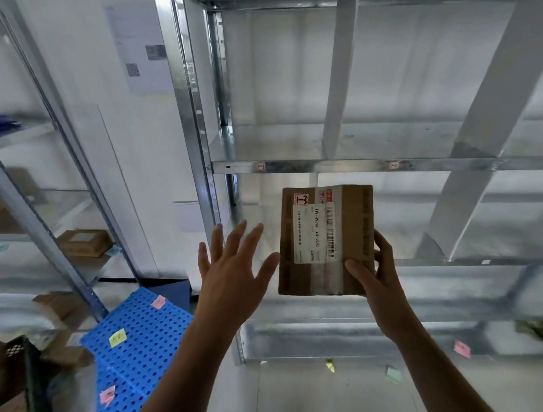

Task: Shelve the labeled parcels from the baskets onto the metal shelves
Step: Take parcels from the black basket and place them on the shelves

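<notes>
A: Where do we place this moment in the task?

B: Mid-carry, we judge. Our right hand (376, 273) grips one parcel (326, 240) by its lower right corner, thumb across the front. It is held upright in the air before the metal shelves (355, 164), just below the tagged board and not yet resting on any board.

A: And the left hand (232, 269)?

B: Fingers straight and spread, holding nothing — just beside the parcel's left edge.

A: What is done, what is left?

B: A brown box (85, 243) already lies on the rack to our left. On the boards facing us we make out no parcel. This one is unplaced, and the blurred boxes by the dark basket (19, 366) suggest more remain — we cannot count them.
</notes>
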### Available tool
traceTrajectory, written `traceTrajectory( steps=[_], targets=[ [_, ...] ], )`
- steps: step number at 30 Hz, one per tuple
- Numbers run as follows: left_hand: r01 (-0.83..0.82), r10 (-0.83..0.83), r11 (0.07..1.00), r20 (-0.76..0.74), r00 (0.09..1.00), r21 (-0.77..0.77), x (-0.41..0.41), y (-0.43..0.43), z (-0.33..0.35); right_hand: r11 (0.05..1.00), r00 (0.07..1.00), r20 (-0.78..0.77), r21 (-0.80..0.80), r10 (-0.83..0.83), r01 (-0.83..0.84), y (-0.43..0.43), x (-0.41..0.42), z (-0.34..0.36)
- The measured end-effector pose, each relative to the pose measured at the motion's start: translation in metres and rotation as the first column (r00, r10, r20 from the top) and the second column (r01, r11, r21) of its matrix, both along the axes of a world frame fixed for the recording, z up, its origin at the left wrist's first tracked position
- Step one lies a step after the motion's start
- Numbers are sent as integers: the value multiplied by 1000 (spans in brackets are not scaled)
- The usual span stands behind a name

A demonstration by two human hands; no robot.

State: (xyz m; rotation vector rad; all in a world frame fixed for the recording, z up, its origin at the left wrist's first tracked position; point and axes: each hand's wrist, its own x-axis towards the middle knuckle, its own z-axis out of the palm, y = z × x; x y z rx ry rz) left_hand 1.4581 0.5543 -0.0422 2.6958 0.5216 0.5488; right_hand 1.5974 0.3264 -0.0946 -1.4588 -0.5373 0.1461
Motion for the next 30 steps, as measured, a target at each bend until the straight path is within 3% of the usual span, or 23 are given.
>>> traceTrajectory(
  steps=[8, 16, 22, 30],
  targets=[
    [137, -133, 989, 78, 988, -48, 53, 27, -12, 992, 991, -31, -28, -128, 127, 13, 28, -4],
    [317, -317, 949, 23, 948, 4, 108, -3, -36, 957, 950, -123, 3, -287, 289, -54, 23, -18],
    [416, -415, 909, -29, 909, 34, 152, -75, -38, 908, 901, -146, 30, -410, 418, -136, 21, -27],
    [532, -536, 841, 17, 844, 103, 198, -240, -15, 835, 835, -104, 60, -540, 547, -302, 32, -16]
  ],
)
